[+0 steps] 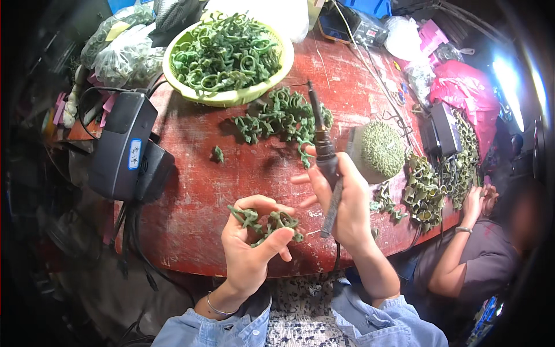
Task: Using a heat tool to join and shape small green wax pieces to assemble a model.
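My left hand [254, 243] is curled around several small green ring-shaped pieces [280, 222], rough like flocked or clay-coated loops. In my right hand [350, 202] is a black-handled pen-like tool [325, 159], its thin dark tip pointing up and away. A flat grey stick [332, 211] also lies against that palm, slanting down. Close to the right fingertips sits a green looped piece [304, 153]; I cannot tell whether it is touched. Beyond is a loose pile of green pieces [280, 118], and one lone piece [217, 154] lies left of it.
A yellow-green basket [231, 97] heaped with green loops stands at the back. Black power boxes [124, 147] with cables are at left. To the right are a block with a pale beaded dome [383, 151], olive-coloured rings [426, 191], a pink bag [465, 89] and another person's arm [457, 260].
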A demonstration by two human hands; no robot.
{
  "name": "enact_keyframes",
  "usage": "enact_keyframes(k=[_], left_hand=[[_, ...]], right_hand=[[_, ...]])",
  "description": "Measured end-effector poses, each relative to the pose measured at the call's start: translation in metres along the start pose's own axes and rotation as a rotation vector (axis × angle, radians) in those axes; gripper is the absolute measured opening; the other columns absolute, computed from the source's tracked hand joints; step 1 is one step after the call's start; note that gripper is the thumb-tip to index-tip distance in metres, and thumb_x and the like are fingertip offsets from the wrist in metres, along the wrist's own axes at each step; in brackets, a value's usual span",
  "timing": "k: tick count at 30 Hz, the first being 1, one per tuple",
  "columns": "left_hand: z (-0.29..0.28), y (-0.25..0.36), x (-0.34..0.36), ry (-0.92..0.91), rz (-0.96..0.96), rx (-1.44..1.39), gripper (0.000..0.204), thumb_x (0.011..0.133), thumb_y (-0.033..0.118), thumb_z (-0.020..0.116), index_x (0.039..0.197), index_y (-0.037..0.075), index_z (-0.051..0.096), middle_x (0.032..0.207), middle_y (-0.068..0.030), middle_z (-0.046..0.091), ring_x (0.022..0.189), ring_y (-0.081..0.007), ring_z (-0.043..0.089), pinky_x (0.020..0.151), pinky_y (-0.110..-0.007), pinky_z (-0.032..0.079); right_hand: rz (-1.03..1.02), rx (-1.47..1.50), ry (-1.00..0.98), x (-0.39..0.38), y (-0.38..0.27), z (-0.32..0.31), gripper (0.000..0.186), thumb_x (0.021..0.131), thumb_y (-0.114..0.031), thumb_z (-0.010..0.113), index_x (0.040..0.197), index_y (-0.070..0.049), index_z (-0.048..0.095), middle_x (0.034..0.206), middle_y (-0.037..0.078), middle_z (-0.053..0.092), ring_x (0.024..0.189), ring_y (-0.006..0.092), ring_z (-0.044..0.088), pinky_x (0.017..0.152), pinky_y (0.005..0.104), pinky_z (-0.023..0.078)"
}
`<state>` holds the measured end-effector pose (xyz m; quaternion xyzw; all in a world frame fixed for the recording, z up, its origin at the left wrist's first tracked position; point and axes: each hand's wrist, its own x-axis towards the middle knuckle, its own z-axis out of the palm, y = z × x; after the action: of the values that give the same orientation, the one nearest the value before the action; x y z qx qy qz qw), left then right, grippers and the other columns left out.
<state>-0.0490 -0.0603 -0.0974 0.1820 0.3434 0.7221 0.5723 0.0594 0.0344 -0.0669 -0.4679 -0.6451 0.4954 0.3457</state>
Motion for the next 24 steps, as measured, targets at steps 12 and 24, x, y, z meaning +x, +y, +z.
enact_keyframes(k=[12,24], left_hand=[[-0.019,0.001,0.005,-0.119,-0.151,-0.428,0.029,0.086,0.02,0.055,0.109,0.003,0.049,0.11,-0.0139,0.053,0.102,-0.0296,0.056,0.065,-0.029,0.054],[-0.021,0.002,0.004,-0.118,-0.087,-0.441,0.014,0.087,0.014,0.055,0.092,0.001,0.056,0.093,-0.0117,0.055,0.087,-0.0225,0.058,0.057,-0.025,0.052]], right_hand=[[0.193,0.094,-0.017,-0.035,0.011,0.0,0.016,0.088,-0.008,0.052,0.1,0.001,0.048,0.102,0.011,0.059,0.086,0.0152,0.062,0.063,0.0244,0.053],[0.158,0.229,-0.099,-0.032,0.02,0.008,0.016,0.09,-0.01,0.049,0.099,0.003,0.045,0.104,0.016,0.058,0.083,0.0172,0.062,0.064,0.026,0.052]])
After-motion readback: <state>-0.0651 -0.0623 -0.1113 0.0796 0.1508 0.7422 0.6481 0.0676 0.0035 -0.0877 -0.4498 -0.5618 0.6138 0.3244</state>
